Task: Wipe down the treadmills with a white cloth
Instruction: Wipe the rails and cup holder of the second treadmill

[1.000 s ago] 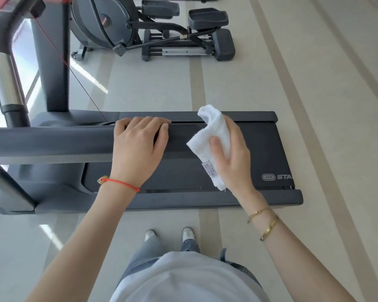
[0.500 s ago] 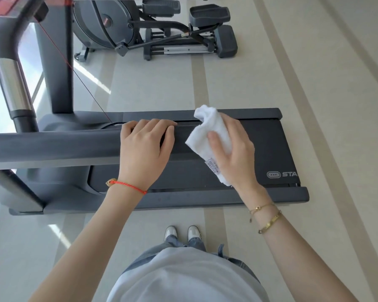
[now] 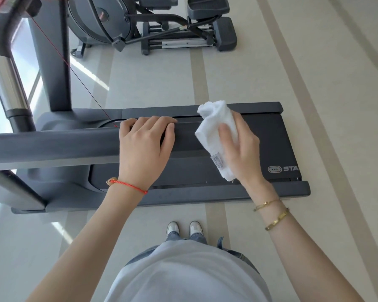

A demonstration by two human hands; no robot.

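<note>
White cloth (image 3: 216, 136) sits bunched in your right hand (image 3: 240, 149), thumb pinning it, raised over the treadmill (image 3: 271, 144) belt, ready to wipe. Your left hand (image 3: 144, 144) rests flat-fingered on the side handrail (image 3: 52, 144), likely steadying you.

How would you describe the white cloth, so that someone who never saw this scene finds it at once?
Start at the long dark grey treadmill lying across the pale floor. Above its belt, the person's right hand grips a crumpled white terry cloth, beside the left hand resting on the grey handrail. It is the only white fabric there, with a small sewn label.
</note>
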